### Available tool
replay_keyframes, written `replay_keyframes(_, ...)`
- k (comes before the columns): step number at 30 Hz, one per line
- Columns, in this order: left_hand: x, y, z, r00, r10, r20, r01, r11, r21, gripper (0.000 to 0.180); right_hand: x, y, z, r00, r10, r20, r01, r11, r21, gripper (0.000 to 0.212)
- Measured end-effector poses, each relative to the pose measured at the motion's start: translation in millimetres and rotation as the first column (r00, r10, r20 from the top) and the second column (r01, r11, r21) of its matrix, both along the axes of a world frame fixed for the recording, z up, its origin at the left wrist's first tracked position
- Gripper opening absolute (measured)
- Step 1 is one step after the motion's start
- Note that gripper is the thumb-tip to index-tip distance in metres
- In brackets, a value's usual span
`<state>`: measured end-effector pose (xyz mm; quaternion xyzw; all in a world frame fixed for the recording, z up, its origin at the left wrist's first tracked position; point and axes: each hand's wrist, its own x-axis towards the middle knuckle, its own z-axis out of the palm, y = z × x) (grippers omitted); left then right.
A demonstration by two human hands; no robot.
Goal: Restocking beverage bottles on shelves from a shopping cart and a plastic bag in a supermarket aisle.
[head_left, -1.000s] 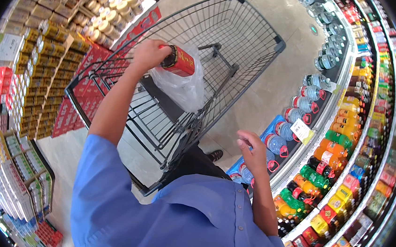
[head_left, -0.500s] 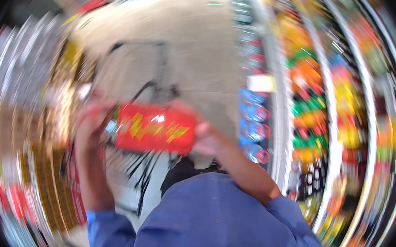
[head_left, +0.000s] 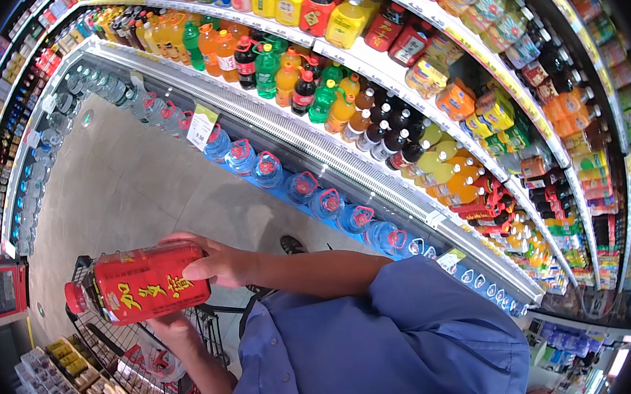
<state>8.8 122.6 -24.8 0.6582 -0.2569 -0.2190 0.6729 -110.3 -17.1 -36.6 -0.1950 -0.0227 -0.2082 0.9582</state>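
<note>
A large drink bottle with a red label and red cap (head_left: pixel 154 280) lies on its side between my hands, its cap pointing left. My right hand (head_left: pixel 220 262) grips the base end, thumb across the label and fingers over the upper side. From below, my left hand (head_left: pixel 175 328) holds the bottle, most of its fingers hidden behind it. Under the bottle and my left forearm stands a black wire shopping cart (head_left: pixel 112 357), with a clear plastic bag (head_left: pixel 161 360) inside.
A long drinks shelf (head_left: pixel 364 65) curves across the top and right, full of coloured bottles. Along its foot stand large blue water bottles (head_left: pixel 268 169) with red handles. Stacked packaged goods (head_left: pixel 54 385) sit at lower left. Grey floor (head_left: pixel 149 181) lies between.
My view has turned to the right, so the drinks shelf now spans the top and right. The bottle, still in both hands, appears farther left and lower; the blur has gone.
</note>
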Motion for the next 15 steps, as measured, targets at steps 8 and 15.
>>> replay_keyframes(8, -9, -9, 2, 0.923, -0.260, -0.285, 0.156, 0.927, -0.341, 0.081, -28, -3, 8, 0.894, -0.396, -0.208, 0.011, 0.485, -0.875, 0.099)
replay_keyframes(15, 26, 14, -2, 0.918, -0.384, -0.100, 0.385, 0.923, -0.012, 0.083, -38, 6, 52, 0.826, -0.529, -0.193, 0.049, 0.408, -0.912, 0.106)
